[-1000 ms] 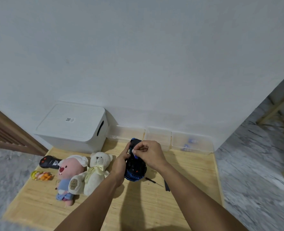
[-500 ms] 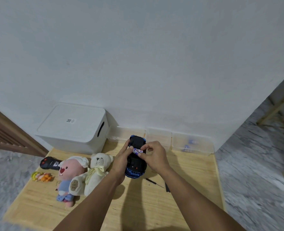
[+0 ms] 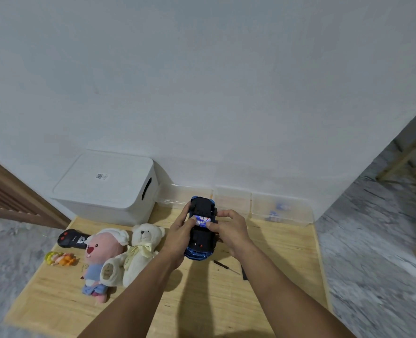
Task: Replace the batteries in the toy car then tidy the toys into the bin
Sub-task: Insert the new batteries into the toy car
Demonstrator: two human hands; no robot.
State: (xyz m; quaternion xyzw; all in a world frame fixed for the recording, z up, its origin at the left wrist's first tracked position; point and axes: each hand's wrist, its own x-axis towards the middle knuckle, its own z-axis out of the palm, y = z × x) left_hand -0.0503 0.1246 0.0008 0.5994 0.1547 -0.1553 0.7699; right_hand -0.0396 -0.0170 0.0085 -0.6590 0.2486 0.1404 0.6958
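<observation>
Wooden bench: both hands grip upturned toy car, thumbs pressing batteries into its open bay; plush toys unbinned, lidded bin closed.

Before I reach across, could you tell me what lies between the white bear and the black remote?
In the head view, the pink plush lies between the white bear and the black remote.
</observation>
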